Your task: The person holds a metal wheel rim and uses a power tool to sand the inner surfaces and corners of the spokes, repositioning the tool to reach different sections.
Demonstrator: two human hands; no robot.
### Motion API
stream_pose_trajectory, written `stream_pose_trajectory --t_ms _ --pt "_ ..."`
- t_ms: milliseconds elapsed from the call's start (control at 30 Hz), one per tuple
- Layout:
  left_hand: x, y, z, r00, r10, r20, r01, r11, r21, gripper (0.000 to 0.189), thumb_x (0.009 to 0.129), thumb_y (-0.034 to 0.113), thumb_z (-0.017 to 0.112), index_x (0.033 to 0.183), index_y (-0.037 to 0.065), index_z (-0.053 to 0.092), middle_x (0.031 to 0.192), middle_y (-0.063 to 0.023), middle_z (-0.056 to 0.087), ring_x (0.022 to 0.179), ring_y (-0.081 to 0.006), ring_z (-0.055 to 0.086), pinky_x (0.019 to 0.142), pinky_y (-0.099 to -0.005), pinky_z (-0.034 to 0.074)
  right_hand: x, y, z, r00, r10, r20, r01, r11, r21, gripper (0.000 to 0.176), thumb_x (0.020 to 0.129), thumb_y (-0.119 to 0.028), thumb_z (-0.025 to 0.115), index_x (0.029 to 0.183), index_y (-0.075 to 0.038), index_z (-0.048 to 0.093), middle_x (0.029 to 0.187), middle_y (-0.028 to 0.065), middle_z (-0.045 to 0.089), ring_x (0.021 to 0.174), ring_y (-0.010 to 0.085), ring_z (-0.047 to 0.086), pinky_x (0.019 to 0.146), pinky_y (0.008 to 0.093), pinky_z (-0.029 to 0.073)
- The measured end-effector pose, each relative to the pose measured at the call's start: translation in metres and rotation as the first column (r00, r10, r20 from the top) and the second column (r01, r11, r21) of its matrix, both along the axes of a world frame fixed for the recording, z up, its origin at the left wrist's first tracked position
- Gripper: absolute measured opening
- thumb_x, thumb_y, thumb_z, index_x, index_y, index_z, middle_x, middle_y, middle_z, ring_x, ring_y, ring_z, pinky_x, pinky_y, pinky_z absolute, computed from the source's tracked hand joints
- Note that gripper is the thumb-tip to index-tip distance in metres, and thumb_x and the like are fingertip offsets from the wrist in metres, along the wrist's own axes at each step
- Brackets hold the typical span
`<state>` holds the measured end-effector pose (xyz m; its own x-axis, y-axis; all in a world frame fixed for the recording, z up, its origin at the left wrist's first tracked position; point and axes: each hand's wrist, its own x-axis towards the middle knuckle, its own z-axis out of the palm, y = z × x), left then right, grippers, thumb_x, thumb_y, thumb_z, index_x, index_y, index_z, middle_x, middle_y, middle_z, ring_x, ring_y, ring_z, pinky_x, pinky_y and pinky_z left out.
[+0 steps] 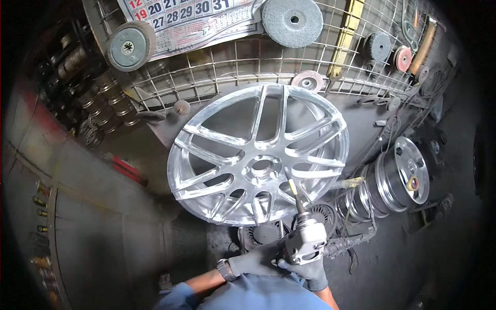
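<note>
Both hands wear grey gloves. My left hand (254, 260), with a watch on its wrist, is closed round the body of a power grinder (309, 243) with a pale metal head. My right hand (311, 275) grips the same grinder from the right, its fingers wrapped under the head. From the tool a thin bit points up and away, its tip overlapping the lower right spokes of a silver alloy wheel rim (257, 154). The rim stands face towards me, tilted back, with its hub hole and bolt holes showing.
Behind the rim, a wire grid (217, 77) carries a calendar (191, 23), a grey abrasive disc (292, 21) and smaller discs. More polished rims (385, 178) are stacked at right. A hose or cable (356, 240) runs beside the tool. Shelves with small parts line the left.
</note>
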<state>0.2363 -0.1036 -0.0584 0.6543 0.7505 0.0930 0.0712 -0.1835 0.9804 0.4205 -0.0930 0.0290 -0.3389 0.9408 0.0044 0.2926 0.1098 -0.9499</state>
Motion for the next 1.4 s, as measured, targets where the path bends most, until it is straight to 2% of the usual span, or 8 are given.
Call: stream_pose_trajectory --t_ms 100,167,233,300,467,833,1333,1400 --pt "-0.014 -0.008 0.017 0.974 0.125 -0.191 -0.094 0.982 0.164 0.082 0.077 0.034 0.077 0.140 -0.004 0.039 0.135 -0.0238 0.049 0.123 -0.0318 0.051 0.105 -0.0396 0.041 0.006 0.008 0.003 0.982 0.017 -0.189 -0.038 0.993 -0.109 0.051 0.062 -0.025 0.090 0.103 -0.006 0.066 0.095 0.0042 0.069 0.083 0.0166 0.065 0.078 0.0321 0.053" --pt "-0.023 -0.006 0.050 0.967 0.218 -0.136 -0.242 0.950 -0.200 0.083 0.079 0.031 0.076 0.143 -0.003 0.036 0.138 -0.0228 0.046 0.127 -0.0286 0.048 0.107 -0.0379 0.038 0.011 0.020 -0.003 0.976 0.069 -0.205 -0.086 0.993 -0.075 0.051 0.062 -0.026 0.089 0.102 -0.005 0.066 0.093 0.0048 0.068 0.083 0.0161 0.065 0.078 0.0317 0.053" --pt "-0.026 -0.001 0.061 0.959 0.273 -0.080 -0.281 0.953 -0.117 0.085 0.080 0.028 0.075 0.145 -0.005 0.031 0.142 -0.0210 0.042 0.132 -0.0265 0.042 0.111 -0.0366 0.032 0.009 0.033 0.010 0.991 0.132 0.011 -0.133 0.983 0.125 0.052 0.062 -0.027 0.089 0.102 -0.004 0.065 0.093 0.0059 0.068 0.083 0.0156 0.064 0.077 0.0312 0.053" --pt "-0.015 0.004 0.065 0.851 0.403 0.337 -0.277 0.889 -0.364 0.091 0.081 0.026 0.076 0.147 -0.006 0.023 0.149 -0.0198 0.034 0.138 -0.0273 0.034 0.115 -0.0371 0.025 0.006 0.038 0.009 0.991 0.132 0.000 -0.132 0.991 0.028 0.056 0.061 -0.027 0.089 0.106 -0.004 0.064 0.093 0.0065 0.068 0.082 0.0162 0.065 0.078 0.0331 0.053" --pt "-0.001 0.027 0.073 0.904 0.326 0.275 -0.251 0.928 -0.275 0.114 0.071 0.031 0.084 0.150 -0.005 0.011 0.150 -0.0184 0.030 0.139 -0.0254 0.030 0.115 -0.0375 0.025 -0.011 0.044 -0.001 0.962 0.114 -0.248 -0.112 0.993 0.024 0.064 0.064 -0.023 0.087 0.118 -0.002 0.058 0.108 0.0119 0.065 0.095 0.0215 0.064 0.086 0.0345 0.051" --pt "-0.032 0.073 0.064 0.882 0.212 0.421 -0.069 0.941 -0.331 0.095 0.063 0.021 0.088 0.139 -0.001 0.037 0.129 -0.0091 0.053 0.119 -0.0174 0.051 0.104 -0.0330 0.041 -0.041 0.066 0.003 0.987 0.107 0.120 -0.118 0.989 0.092 0.071 0.066 -0.022 0.084 0.125 0.000 0.052 0.116 0.0133 0.062 0.102 0.0226 0.063 0.090 0.0338 0.049" --pt "-0.035 0.090 0.045 0.839 0.249 0.484 -0.064 0.928 -0.368 0.088 0.060 0.022 0.090 0.132 -0.001 0.046 0.121 -0.0077 0.059 0.111 -0.0152 0.055 0.099 -0.0311 0.044 -0.049 0.069 -0.016 0.998 -0.023 0.064 0.018 0.998 0.066 0.061 0.067 -0.027 0.081 0.117 -0.001 0.059 0.110 0.0150 0.063 0.098 0.0299 0.064 0.085 0.0374 0.050" --pt "-0.040 0.090 0.042 0.845 0.228 0.484 0.011 0.897 -0.441 0.111 0.058 0.029 0.092 0.144 -0.002 0.029 0.133 -0.0100 0.051 0.122 -0.0172 0.049 0.106 -0.0325 0.038 -0.057 0.073 -0.011 0.999 -0.009 0.054 0.007 0.999 0.036 0.058 0.066 -0.028 0.081 0.113 -0.002 0.059 0.108 0.0152 0.062 0.095 0.0306 0.064 0.082 0.0384 0.050"
